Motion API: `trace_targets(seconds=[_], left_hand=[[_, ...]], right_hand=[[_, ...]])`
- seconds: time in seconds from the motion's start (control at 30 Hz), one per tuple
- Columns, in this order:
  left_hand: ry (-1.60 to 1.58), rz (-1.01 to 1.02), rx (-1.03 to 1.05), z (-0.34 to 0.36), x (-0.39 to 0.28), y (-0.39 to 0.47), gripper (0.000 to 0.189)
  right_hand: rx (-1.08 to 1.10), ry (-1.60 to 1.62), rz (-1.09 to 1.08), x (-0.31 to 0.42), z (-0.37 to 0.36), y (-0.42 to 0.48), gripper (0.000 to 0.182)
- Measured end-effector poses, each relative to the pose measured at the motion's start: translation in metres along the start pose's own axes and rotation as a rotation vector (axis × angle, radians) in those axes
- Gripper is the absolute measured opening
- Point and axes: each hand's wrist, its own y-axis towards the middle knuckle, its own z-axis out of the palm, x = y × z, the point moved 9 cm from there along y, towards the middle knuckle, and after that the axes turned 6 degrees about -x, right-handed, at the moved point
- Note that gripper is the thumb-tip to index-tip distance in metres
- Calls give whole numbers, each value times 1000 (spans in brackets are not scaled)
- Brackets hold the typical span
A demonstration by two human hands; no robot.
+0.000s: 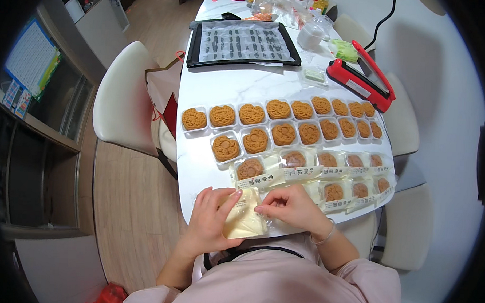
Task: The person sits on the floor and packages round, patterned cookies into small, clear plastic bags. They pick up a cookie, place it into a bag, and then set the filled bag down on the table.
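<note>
A pale yellow plastic pouch (pixel 246 219) lies near the table's front edge, gripped along its left side by my left hand (pixel 213 214). My right hand (pixel 290 207), thumb and forefinger together, is at the pouch's right edge; whether it pinches the film I cannot tell. Just beyond are molded round pastries sealed in printed pouches, one of them a wrapped pastry (pixel 250 169) in clear and yellow film. Behind these, two rows of unwrapped pastries sit in clear plastic trays, among them a flower-patterned pastry (pixel 225 148) and a golden pastry (pixel 279 109).
A black baking tray (pixel 193 49) lined with paper stands at the far left of the table. A red heat sealer (pixel 359 85) is at the right, by a small green-white packet (pixel 314 76). Plastic bags (pixel 277 6) lie at the far end. White chairs (pixel 124 99) flank the table.
</note>
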Motion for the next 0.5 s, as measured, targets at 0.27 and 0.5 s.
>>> trace_targets(seconds=[0.27, 0.5], left_hand=[[-35, -67, -78, -7, 4, 3, 96], [21, -42, -54, -4, 6, 5, 104]], right_hand=[[-153, 525, 165, -23, -5, 5, 21], [453, 417, 332, -23, 16, -18, 25]])
